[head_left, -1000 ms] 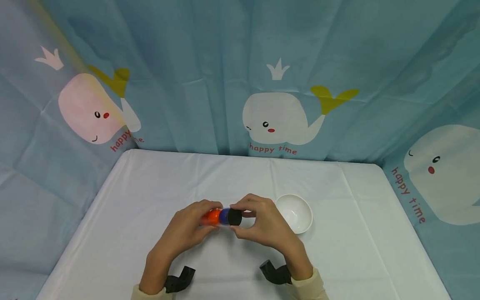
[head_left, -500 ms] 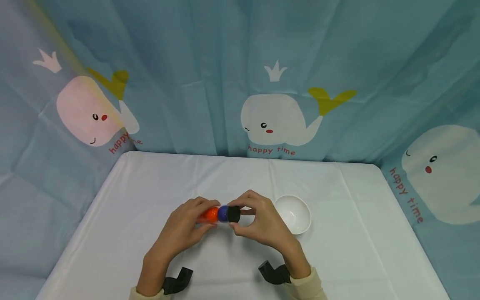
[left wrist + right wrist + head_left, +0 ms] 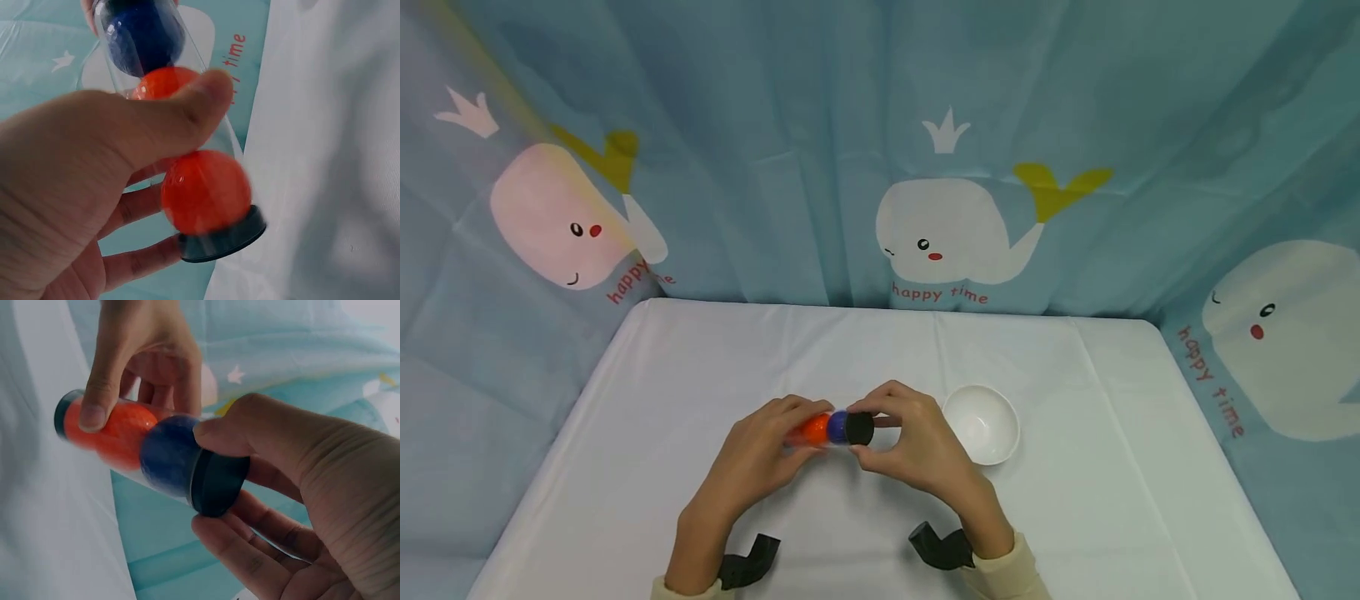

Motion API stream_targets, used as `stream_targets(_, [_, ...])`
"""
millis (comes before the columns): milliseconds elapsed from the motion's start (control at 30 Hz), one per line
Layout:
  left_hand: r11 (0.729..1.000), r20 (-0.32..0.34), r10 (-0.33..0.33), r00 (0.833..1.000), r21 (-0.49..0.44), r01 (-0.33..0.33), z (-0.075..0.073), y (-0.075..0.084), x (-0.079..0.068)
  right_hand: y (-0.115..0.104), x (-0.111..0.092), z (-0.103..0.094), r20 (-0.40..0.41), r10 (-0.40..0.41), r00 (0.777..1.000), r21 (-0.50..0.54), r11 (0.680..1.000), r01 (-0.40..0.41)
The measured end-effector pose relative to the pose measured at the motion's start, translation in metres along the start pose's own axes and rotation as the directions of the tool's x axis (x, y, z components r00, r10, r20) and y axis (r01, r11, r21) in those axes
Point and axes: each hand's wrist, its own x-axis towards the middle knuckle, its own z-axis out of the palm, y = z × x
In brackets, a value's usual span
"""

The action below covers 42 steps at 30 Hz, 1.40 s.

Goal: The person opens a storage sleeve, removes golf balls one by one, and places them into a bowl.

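Observation:
Both hands hold a clear tube (image 3: 140,479) lengthwise over the white table. Inside it are a blue ball (image 3: 167,453) and two orange balls (image 3: 206,190). A black cap (image 3: 860,428) closes the tube's right end, beside the blue ball. At the opposite end a second black cap (image 3: 224,240) sits against an orange ball. My left hand (image 3: 758,454) grips the tube around the orange balls, its thumb across the wall. With thumb and fingers, my right hand (image 3: 921,442) pinches the cap next to the blue ball.
Just right of my right hand stands a white bowl (image 3: 995,427) on the white tablecloth (image 3: 1097,500). A blue curtain (image 3: 782,208) with whale prints hangs behind and at the sides. Black camera mounts (image 3: 751,562) are strapped to both wrists.
Both hands and the tube have drifted slightly left in the head view, which has itself shifted a little. The grip on tube and cap looks the same throughout.

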Motion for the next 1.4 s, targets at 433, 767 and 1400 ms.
stream_targets(433, [1.0, -0.013, 0.015, 1.0, 0.009, -0.014, -0.002, 0.0, -0.002, 0.001, -0.003, -0.009, 0.069, -0.002, 0.998, 0.076, 0.997, -0.003])
stream_targets(767, [0.996, -0.019, -0.068, 0.997, -0.057, 0.067, -0.005, -0.007, -0.005, 0.014, 0.001, -0.008, 0.027, -0.007, 1.0, 0.147, 0.989, 0.003])
stream_targets(1400, [0.978, 0.018, -0.088, 0.996, -0.187, 0.09, -0.002, -0.022, -0.006, 0.054, -0.002, 0.016, 0.016, 0.139, 0.99, -0.397, 0.91, -0.121])
